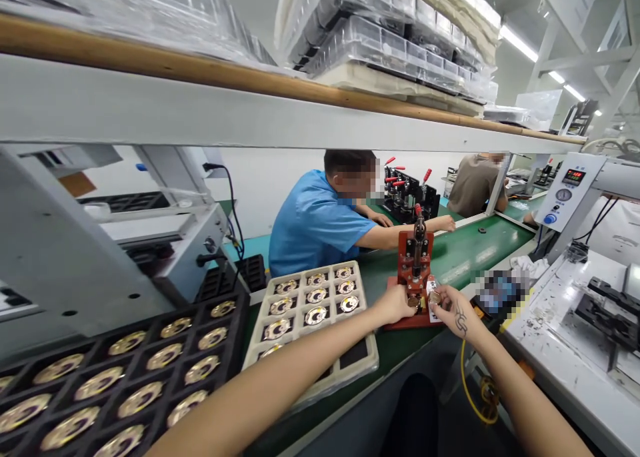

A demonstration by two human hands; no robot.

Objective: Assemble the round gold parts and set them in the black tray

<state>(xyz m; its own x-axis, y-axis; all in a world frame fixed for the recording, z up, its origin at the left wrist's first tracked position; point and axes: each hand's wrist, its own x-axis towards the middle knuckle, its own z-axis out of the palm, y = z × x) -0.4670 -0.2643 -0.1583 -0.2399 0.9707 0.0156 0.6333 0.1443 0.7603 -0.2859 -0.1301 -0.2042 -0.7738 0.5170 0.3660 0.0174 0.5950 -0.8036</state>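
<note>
A red toggle-clamp press [406, 260] with a black lever mechanism stands on the green bench in front of me. My left hand [397, 305] is at its base, fingers closed around the edge of a small round metal part [414, 302] under the clamp. Just right of the press, my right hand [454, 310] pinches another round, gold-toned metal piece [435, 298] between thumb and fingers. A white label strip [431, 287] shows behind that piece. Left of the press lies a cream tray [361, 287] whose compartments hold shiny gold-rimmed round parts [316, 315].
A large black tray [243, 330] of gold rings fills the lower left. Across the bench, a person in blue [305, 217] reaches an arm behind the press. A machine with a control panel [565, 190] stands right. Overhead runs a shelf [250, 120] bearing clear trays.
</note>
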